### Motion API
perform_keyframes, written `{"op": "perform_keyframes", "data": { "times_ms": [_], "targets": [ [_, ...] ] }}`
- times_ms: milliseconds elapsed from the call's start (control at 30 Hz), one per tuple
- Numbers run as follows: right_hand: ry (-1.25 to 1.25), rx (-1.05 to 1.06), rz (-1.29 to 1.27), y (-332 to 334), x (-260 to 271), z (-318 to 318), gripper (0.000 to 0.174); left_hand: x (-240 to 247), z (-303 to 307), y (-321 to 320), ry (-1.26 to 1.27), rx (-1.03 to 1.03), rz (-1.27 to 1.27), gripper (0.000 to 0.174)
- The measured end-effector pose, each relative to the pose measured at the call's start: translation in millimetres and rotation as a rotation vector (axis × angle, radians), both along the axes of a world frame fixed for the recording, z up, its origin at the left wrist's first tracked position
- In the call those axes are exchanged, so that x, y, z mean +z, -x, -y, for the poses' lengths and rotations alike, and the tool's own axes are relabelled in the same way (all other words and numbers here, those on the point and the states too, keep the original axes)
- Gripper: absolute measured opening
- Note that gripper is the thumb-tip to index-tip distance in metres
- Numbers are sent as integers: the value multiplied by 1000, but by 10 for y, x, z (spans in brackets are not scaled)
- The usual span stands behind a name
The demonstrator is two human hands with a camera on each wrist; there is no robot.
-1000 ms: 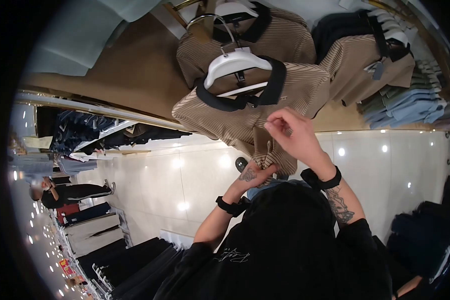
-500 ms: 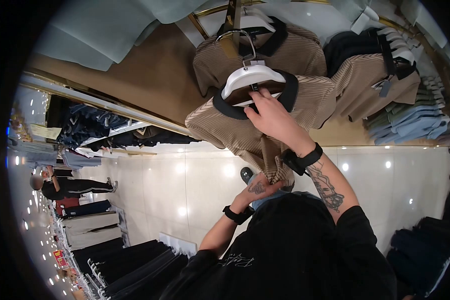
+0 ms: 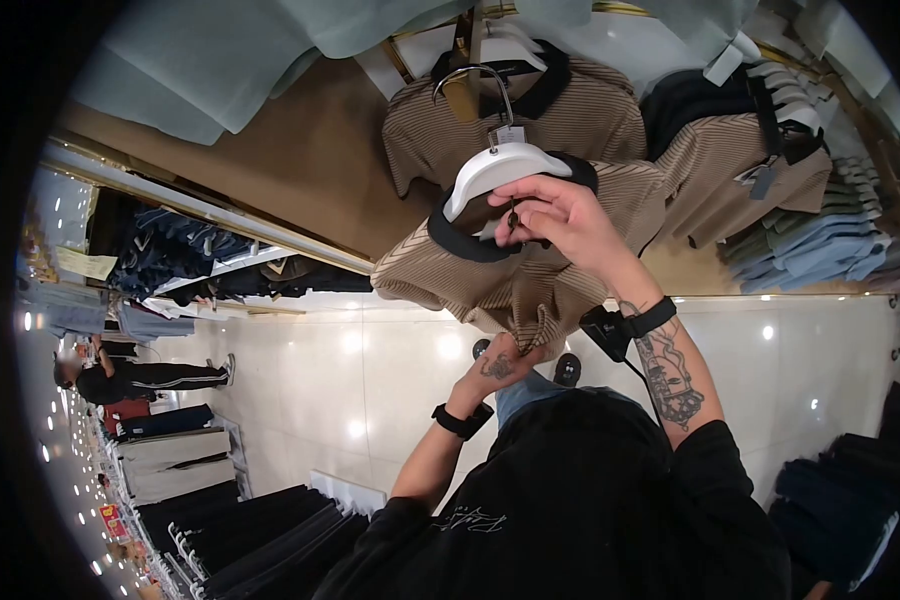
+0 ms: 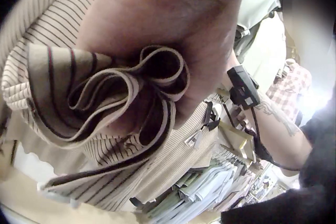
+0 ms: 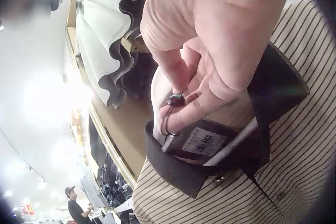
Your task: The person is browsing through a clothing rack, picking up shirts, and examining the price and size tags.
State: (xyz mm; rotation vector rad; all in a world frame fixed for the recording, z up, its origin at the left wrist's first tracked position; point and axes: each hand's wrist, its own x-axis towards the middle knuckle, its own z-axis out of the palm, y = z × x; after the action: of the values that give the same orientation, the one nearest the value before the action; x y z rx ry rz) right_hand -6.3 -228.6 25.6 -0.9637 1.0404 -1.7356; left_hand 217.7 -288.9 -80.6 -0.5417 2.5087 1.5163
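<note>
A tan, dark-striped polo shirt [image 3: 415, 272] with a dark collar [image 3: 457, 240] hangs on a white hanger [image 3: 505, 163]. Low on the shirt, my left hand [image 3: 495, 368] grips the hem, whose bunched folds [image 4: 113, 98] fill the left wrist view. At the neck opening my right hand [image 3: 567, 222] pinches a thin black tag cord [image 5: 167, 119] with a small dark bead [image 5: 176, 99]. Below those fingers, inside the collar, lies a dark tag with a white barcode label [image 5: 203, 141].
Behind hangs another striped polo [image 3: 570, 110]. More polos [image 3: 750, 190] and folded-looking blue garments [image 3: 805, 250] line the rail at right. Dark trousers [image 3: 260, 530] hang at lower left. A person [image 3: 150, 377] stands farther off on the glossy floor [image 3: 320, 380].
My right hand has gone from above the shirt front into the neck opening, then drawn back slightly with the tag cord pinched. The left hand keeps its grip on the hem.
</note>
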Motion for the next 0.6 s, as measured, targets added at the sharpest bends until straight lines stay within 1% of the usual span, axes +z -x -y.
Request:
{"op": "perform_keyframes", "data": {
  "times_ms": [67,100,167,200,233,333,367,467,500,600],
  "targets": [
    [-28,-8,41,-28,80,-38,32,-144,54,-6,35,31,-13,39],
    [-42,-12,63,-37,96,-52,32,-141,26,29,185,105,-143,36],
    [-62,13,112,-9,85,-66,32,-82,54,13,377,125,-83,44],
    [-72,25,137,7,81,-69,32,68,66,18,473,135,-52,49],
    [-88,22,136,33,85,-81,31,158,78,7,518,143,-8,50],
    [-134,24,136,86,139,-101,29,306,126,1,690,354,-193,47],
    [-147,30,139,90,173,-110,28,303,166,-10,621,430,-320,48],
    [-190,37,157,83,323,-140,29,558,170,25,601,511,-486,47],
    [-204,40,163,78,354,-143,30,603,164,43,637,447,-587,59],
    [-150,138,325,42,368,-143,34,706,85,169,501,435,-635,74]
  ]
}}
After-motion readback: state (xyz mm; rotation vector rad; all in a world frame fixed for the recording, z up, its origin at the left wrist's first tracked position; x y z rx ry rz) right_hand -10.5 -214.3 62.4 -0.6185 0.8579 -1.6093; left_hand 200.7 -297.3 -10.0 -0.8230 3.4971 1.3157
